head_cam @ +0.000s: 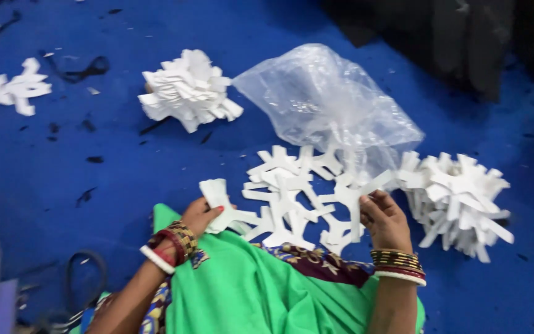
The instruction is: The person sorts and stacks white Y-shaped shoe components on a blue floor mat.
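Observation:
My left hand [200, 215] grips a white die-cut cardboard piece [217, 199] by its fan-shaped end, just above my green-clad lap [242, 291]. My right hand [383, 218] pinches the edge of another white cut-out [350, 198] at the right side of a loose spread of white cut-outs [285, 192] lying on the blue floor in front of me. Both wrists wear several bangles.
A clear plastic bag [322, 99] lies beyond the spread. Stacked bundles of white cut-outs sit at upper middle [186, 89] and at the right [458, 201]; a small one lies at far left [18, 88]. A dark object [465, 37] fills the top right. Black scraps dot the blue floor [63, 161].

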